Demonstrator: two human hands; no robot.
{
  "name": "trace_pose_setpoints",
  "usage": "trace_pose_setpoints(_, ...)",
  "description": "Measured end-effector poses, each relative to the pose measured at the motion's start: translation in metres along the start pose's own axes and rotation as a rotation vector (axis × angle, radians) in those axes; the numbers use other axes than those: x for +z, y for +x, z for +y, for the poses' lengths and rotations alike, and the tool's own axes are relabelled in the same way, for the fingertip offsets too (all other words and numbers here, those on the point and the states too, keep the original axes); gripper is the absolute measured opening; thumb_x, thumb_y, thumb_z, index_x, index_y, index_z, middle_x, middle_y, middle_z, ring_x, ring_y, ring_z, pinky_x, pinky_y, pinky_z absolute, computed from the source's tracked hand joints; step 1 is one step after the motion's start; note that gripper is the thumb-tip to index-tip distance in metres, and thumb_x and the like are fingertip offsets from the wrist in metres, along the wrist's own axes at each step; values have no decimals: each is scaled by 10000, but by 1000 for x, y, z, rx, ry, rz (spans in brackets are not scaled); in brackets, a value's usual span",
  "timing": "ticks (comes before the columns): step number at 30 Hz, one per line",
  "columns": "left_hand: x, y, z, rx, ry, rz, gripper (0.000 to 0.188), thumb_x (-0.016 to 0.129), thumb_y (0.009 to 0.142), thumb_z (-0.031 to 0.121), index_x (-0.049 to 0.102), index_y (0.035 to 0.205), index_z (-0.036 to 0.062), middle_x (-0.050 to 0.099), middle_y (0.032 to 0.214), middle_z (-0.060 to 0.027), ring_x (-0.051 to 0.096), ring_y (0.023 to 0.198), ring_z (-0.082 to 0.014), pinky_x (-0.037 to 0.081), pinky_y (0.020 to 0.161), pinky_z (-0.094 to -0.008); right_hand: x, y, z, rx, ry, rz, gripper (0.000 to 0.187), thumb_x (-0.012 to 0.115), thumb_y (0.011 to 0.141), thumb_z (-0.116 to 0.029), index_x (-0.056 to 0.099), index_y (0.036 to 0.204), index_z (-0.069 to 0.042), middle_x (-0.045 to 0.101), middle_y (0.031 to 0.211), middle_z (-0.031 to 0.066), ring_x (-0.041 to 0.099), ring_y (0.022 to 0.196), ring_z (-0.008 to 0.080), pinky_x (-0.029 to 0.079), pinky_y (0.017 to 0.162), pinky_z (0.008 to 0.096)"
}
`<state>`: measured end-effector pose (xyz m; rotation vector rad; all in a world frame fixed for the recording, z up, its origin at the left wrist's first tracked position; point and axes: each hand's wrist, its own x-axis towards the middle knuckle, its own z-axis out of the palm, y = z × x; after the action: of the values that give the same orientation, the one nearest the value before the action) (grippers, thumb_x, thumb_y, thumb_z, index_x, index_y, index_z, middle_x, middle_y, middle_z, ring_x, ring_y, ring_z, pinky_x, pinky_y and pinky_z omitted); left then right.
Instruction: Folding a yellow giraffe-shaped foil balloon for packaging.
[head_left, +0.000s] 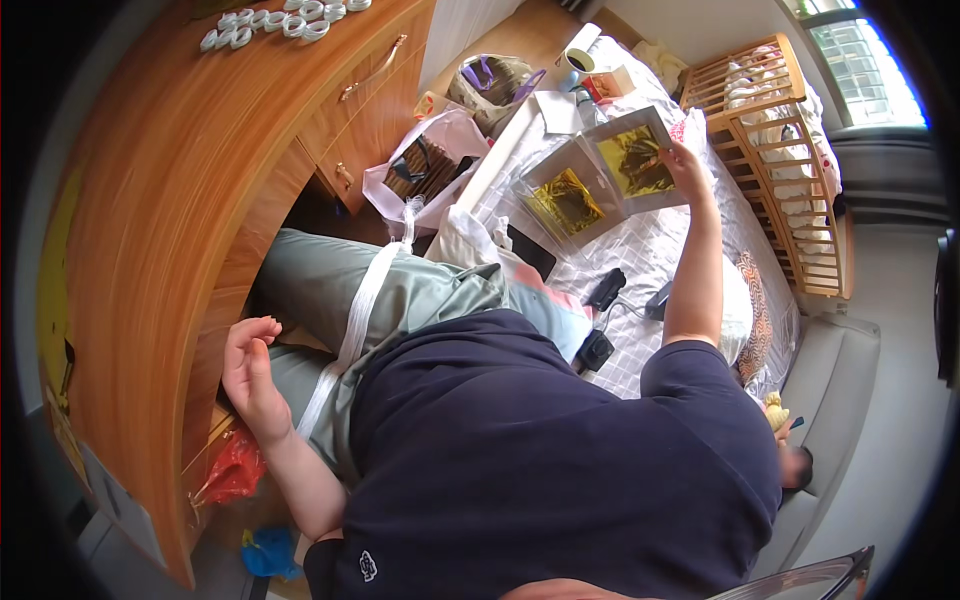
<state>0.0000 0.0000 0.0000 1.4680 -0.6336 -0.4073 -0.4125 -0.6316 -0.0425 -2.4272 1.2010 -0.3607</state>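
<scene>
My right hand reaches out over the bed and grips the edge of an opened, grey two-panel folder with shiny gold inner panels. A red-and-white patterned piece shows just beside those fingers. Held back near the desk's edge, my left hand has loosely bent fingers, thumb apart, and nothing visible in it. A bundle of long white strands lies across my grey-green trousers. Its far end reaches toward a pale pink bag with brown, folded contents.
Small white coils sit on the wooden desk at left. The bed carries black devices and a dark tablet. A slatted wooden crib stands at right. A person is by the grey sofa.
</scene>
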Motion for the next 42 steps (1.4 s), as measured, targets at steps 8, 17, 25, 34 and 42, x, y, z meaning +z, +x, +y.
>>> trace_pose_setpoints(8, 8, -1, -8, -33, 4, -14, 229, 485, 1055, 114, 645, 1142, -24, 656, 1131, -97, 617, 1018, -163, 467, 947, -309, -5, 1, -6, 6, 10, -64, 231, 658, 1004, -170, 678, 1163, -4, 644, 844, 3, 531, 771, 83, 459, 703, 268)
trace_pose_setpoints(17, 11, 3, -9, -70, 28, -30, 225, 491, 1054, 116, 648, 1136, -24, 658, 1118, -100, 619, 1017, -169, 471, 949, -317, 46, -5, -33, 20, 117, -279, 209, 650, 1005, -193, 683, 1075, 1, 626, 822, -14, 527, 785, 76, 464, 714, 283)
trace_pose_setpoints(25, 14, 4, -6, -91, 30, -50, 221, 515, 1051, 124, 653, 1123, -33, 651, 1109, -100, 614, 1012, -167, 473, 953, -313, 83, -10, -24, 54, 110, -130, 222, 676, 987, -227, 674, 1043, -12, 643, 788, 17, 544, 742, 100, 464, 684, 295)
trace_pose_setpoints(34, 20, 6, -10, -106, 19, -75, 223, 514, 1051, 117, 656, 1133, -34, 655, 1100, -96, 614, 1008, -165, 470, 950, -306, 17, 6, -5, -69, 147, 31, 182, 702, 959, -150, 668, 1055, 1, 615, 762, 14, 521, 708, 71, 452, 634, 268)
trace_pose_setpoints(42, 15, 1, -7, -110, 46, -86, 227, 523, 1049, 124, 659, 1127, -39, 653, 1098, -99, 611, 1011, -165, 470, 957, -306, 4, -13, -67, -65, -383, 594, 329, 669, 952, -386, 736, 1088, -94, 741, 882, 145, 715, 821, 359, 549, 722, 433)
